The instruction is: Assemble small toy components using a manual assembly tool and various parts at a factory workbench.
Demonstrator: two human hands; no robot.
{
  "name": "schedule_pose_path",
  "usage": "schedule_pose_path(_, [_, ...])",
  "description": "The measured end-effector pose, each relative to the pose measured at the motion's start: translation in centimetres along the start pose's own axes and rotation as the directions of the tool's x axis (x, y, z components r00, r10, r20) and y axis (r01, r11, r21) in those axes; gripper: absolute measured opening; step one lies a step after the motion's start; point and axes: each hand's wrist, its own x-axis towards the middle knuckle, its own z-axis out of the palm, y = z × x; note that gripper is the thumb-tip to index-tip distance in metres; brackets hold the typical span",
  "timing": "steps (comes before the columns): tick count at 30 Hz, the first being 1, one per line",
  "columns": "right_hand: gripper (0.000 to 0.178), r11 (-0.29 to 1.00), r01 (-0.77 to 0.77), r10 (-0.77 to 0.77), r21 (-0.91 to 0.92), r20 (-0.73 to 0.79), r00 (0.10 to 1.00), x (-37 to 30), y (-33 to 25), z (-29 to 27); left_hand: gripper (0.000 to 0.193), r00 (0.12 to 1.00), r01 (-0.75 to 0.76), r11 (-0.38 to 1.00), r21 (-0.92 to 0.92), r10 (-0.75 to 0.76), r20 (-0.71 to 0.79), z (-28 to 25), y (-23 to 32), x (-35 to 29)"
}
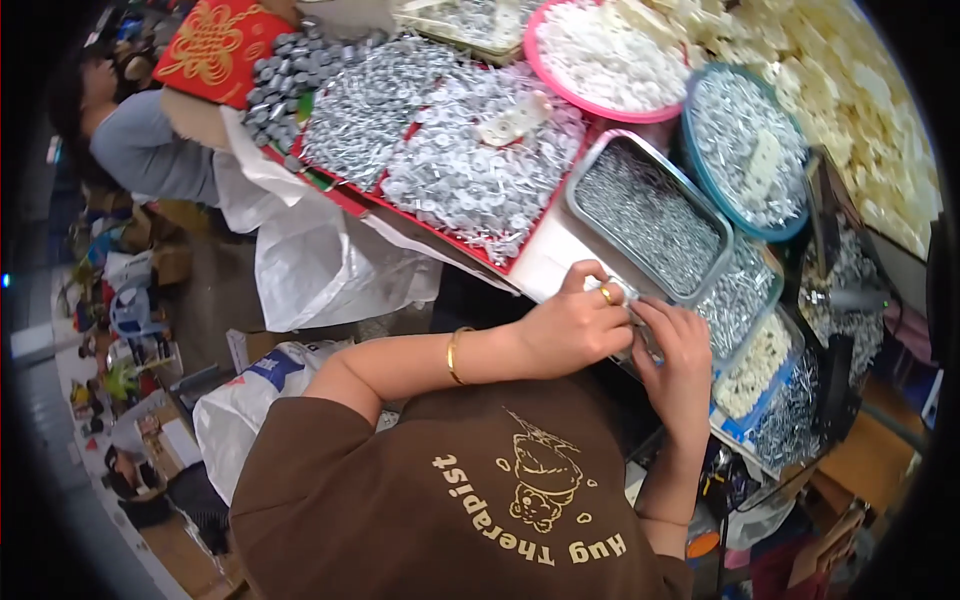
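Observation:
My left hand point(575, 325), with a gold ring and a bracelet on its arm, is closed with thumb and fingertips pinching a small whitish part point(622, 288). My right hand point(678, 355) meets it at the same spot, its fingers bent together around the other side of the piece. The fingers cover most of the part, so its exact kind cannot be made out. Just beyond the hands stands a metal tray point(580, 195) full of small silver pins. Beside my right hand lies a clear container of longer silver metal pieces point(738, 295).
To the left, a red tray point(372, 190) holds heaps of metal pieces and clear plastic parts. Farther back are a pink basin point(540, 65) of white parts, a teal basin point(695, 150) and pale plastic pieces point(850, 110). A dark machine point(835, 370) stands right. Another person's sleeve point(150, 150) shows far left.

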Motion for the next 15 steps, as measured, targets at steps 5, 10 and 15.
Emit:
schedule_pose_path(5, [0.025, 0.994, -0.091, 0.097, -0.059, 0.091, 0.991, 1.0, -0.2, -0.6, 0.017, 0.940, 0.341, 0.935, -0.097, -0.341, 0.012, -0.3, 0.9, 1.3])
schedule_pose_path(10, [0.026, 0.975, -0.218, 0.196, 0.046, 0.291, 0.936, 2.7, 0.1, -2.3, 0.016, 0.936, 0.322, 0.945, -0.057, -0.308, 0.173, -0.1, -0.2, 2.3])
schedule_pose_path(15, [0.026, 0.994, -0.067, 0.066, 0.084, 0.014, 0.998, 0.6, 0.8, -2.3, 0.012, 0.895, 0.443, 0.897, -0.007, -0.442, -0.065, -5.9, -6.8, 0.1])
